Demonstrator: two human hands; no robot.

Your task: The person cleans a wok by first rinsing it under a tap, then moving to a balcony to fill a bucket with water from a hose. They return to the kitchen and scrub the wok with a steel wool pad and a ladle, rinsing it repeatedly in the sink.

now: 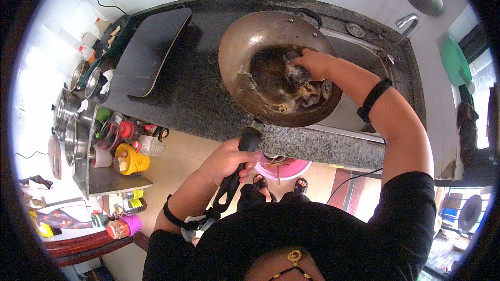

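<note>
A large metal wok (pixel 239 52) sits tilted across the granite counter and the near-left rim of the sink. Its long black handle (pixel 230 187) points back towards my body, and my left hand (pixel 230 162) is wrapped around it. Inside the bowl, my right hand (pixel 317 64) presses a greyish scrubber (pixel 297 73), likely steel wool, against the right side. Dark liquid (pixel 265 64) pools around it, with suds and yellowish residue (pixel 304 95) along the lower part. My right fingertips are partly hidden by the scrubber.
A stainless steel sink (pixel 351 52) with a chrome faucet (pixel 408 23) lies right of the wok. A black induction cooktop (pixel 150 54) stands left on the counter (pixel 195 93). Below are a pink basin (pixel 287 169) and, left, a shelf with pots (pixel 70 105) and a yellow tub (pixel 133 159).
</note>
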